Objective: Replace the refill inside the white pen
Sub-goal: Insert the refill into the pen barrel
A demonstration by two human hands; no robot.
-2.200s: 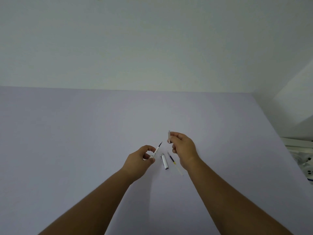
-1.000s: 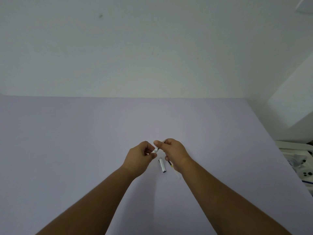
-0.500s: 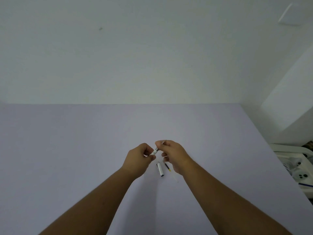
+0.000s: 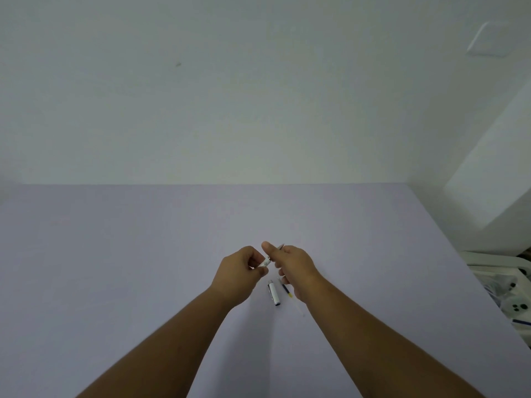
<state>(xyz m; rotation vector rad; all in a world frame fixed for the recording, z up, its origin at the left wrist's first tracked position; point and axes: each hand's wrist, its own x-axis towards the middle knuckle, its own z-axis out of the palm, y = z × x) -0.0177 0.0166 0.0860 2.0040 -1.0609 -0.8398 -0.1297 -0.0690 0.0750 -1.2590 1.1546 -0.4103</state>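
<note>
My left hand and my right hand meet above the lilac table, both pinching the white pen body, which spans the gap between them. A thin metal tip pokes out past my right thumb and fingers. Most of the pen is hidden inside the two grips. Just below the hands, the white pen cap with its clip lies on the table. Beside it on the right lies a loose refill, dark with a yellow band, partly under my right hand.
The table meets a pale wall at the back. Past the right table edge stands a white bin holding white devices and cables. A white column rises at the far right.
The hands came together: 2.2 s ago each held a separate piece, the left one with a refill sticking out; now the pieces are joined between both grips. The view tilted upward.
</note>
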